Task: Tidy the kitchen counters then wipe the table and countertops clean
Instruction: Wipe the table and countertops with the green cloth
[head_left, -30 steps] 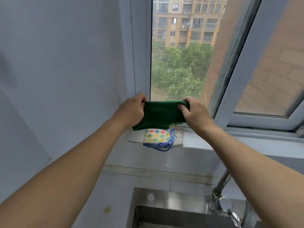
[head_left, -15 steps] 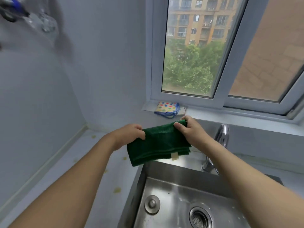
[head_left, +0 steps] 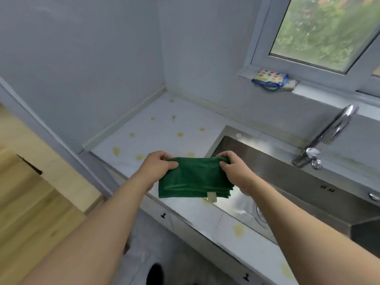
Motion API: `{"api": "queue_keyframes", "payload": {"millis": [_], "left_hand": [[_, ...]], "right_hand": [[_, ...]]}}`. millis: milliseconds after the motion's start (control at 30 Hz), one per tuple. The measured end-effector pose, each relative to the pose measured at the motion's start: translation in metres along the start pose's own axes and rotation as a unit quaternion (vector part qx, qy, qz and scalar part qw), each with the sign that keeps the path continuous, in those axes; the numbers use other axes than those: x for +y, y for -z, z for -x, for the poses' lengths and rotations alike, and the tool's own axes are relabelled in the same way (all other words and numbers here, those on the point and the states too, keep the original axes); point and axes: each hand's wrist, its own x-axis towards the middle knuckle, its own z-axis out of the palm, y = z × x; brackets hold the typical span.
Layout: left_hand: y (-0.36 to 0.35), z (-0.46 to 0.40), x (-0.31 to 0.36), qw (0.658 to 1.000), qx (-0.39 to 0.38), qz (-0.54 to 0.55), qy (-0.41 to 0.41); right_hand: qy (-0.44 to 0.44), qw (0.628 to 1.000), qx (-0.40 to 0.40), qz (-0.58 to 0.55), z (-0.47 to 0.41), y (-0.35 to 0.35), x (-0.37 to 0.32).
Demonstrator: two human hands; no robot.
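A folded dark green cloth (head_left: 195, 179) with a small pale tag on its lower edge hangs between both hands above the counter's front edge. My left hand (head_left: 157, 168) pinches its upper left corner and my right hand (head_left: 233, 170) pinches its upper right corner. The white countertop (head_left: 156, 130) below and behind the cloth carries several yellow stains. The stainless sink (head_left: 287, 182) lies just right of the cloth.
A chrome tap (head_left: 331, 132) rises behind the sink. A polka-dot cloth with blue trim (head_left: 270, 78) lies on the window sill. White walls close off the counter's back and left. Wooden furniture (head_left: 30, 198) stands at the left. Cabinet fronts with small black handles (head_left: 163, 215) run below the counter.
Both hands brought the green cloth down from the window sill to above the counter's front edge. The view has tilted down and left, showing the stained countertop and the floor.
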Motion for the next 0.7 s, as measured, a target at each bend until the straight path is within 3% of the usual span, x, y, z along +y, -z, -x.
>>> {"api": "queue_keyframes", "payload": {"millis": [133, 400, 700], "left_hand": [[0.042, 0.010, -0.048, 0.995, 0.017, 0.073, 0.071], [0.151, 0.035, -0.136, 0.982, -0.048, 0.090, 0.157], [0.272, 0.067, -0.263, 0.953, 0.019, 0.193, 0.232]], "right_hand": [[-0.026, 0.999, -0.022, 0.003, 0.010, -0.061, -0.008], [-0.056, 0.995, -0.047, 0.062, 0.029, -0.205, -0.022], [-0.096, 0.984, -0.073, 0.129, 0.041, -0.398, -0.043]]}}
